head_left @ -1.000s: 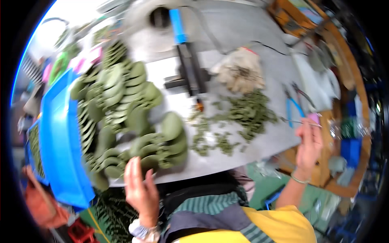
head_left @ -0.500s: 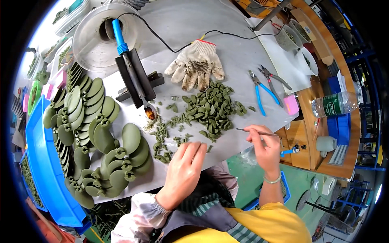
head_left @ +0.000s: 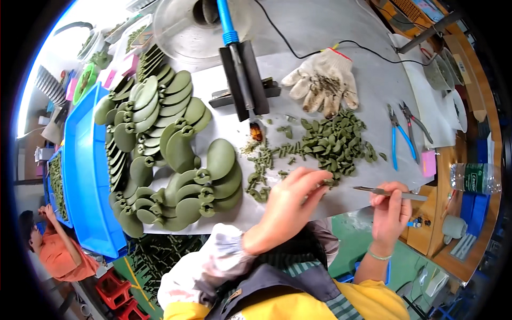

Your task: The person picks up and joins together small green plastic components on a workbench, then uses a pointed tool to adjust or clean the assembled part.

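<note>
My right hand (head_left: 392,213) grips a slim metal knife (head_left: 397,195), its narrow tip pointing left. My left hand (head_left: 290,208) is closed in a pinch, and a small green curved piece (head_left: 332,183) shows at its fingertips. Just beyond that hand lies a heap of similar small green pieces (head_left: 333,141). Short green stubs (head_left: 264,160) are scattered left of the heap. Farther left, large olive-green rounded discs (head_left: 221,160) stand in overlapping stacks, joined by small knobby parts. A blue-handled soldering iron (head_left: 226,24) rests in a black stand (head_left: 256,85), its tip over brownish residue.
A stained work glove (head_left: 325,80) lies beyond the heap. Blue-handled pliers (head_left: 400,136) and dark pliers (head_left: 415,122) lie to the right, near a pink block (head_left: 428,162). A blue tray (head_left: 88,176) stands at left; another person (head_left: 61,245) sits beyond it.
My view has shifted, so the table appears farther right. My left hand has moved toward the heap's near edge, now with a green piece at its fingertips. The knife stays in my right hand.
</note>
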Available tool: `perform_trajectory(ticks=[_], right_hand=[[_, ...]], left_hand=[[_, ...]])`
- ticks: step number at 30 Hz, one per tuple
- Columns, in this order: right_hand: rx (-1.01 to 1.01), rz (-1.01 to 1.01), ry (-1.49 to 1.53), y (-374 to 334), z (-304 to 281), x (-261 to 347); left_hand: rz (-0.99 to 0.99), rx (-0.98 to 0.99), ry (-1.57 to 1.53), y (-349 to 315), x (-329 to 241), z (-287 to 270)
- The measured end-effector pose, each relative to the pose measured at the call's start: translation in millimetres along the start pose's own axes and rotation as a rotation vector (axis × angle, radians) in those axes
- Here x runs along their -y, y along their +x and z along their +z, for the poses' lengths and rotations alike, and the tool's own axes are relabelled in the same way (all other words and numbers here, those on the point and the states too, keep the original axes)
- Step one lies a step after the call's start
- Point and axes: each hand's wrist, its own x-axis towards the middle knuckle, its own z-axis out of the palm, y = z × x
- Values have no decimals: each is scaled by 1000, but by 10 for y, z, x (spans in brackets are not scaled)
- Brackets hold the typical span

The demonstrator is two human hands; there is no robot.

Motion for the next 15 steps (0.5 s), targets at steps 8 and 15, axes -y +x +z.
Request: perform_trajectory(ticks=[8, 15], right_hand=[[266, -162, -37, -151, 481, 27], [366, -209, -129, -167, 653, 128]], left_hand=[[-635, -93, -1181, -461, -50, -324], [-445, -187, -1019, -548, 58, -307]])
